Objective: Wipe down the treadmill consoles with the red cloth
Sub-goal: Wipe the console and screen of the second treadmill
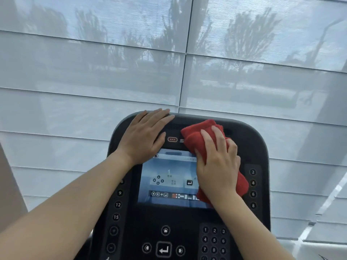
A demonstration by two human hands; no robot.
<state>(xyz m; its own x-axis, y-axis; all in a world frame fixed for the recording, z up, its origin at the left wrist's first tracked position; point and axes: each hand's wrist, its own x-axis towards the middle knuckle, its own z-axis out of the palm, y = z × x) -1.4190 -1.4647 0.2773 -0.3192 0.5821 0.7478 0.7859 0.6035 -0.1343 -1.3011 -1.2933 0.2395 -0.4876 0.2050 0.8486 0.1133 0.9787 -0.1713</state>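
The left hand (145,135) is lying flat, fingers straight, on the treadmill console (249,139); the right hand (218,164) is gripping the red cloth (195,136) against its screen (169,177).

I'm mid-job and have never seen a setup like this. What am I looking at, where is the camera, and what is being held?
There is no robot here. This is a single picture from a wide-angle camera worn on a person's head, looking forward and down at their two bare arms. The black panel is a treadmill console, with a lit screen in the middle and a number keypad at its lower right. The left hand lies flat and empty on the console's top left corner. The right hand holds a bunched red cloth in its grip, pressed against the screen's upper right part. Behind the console hang pale window blinds.
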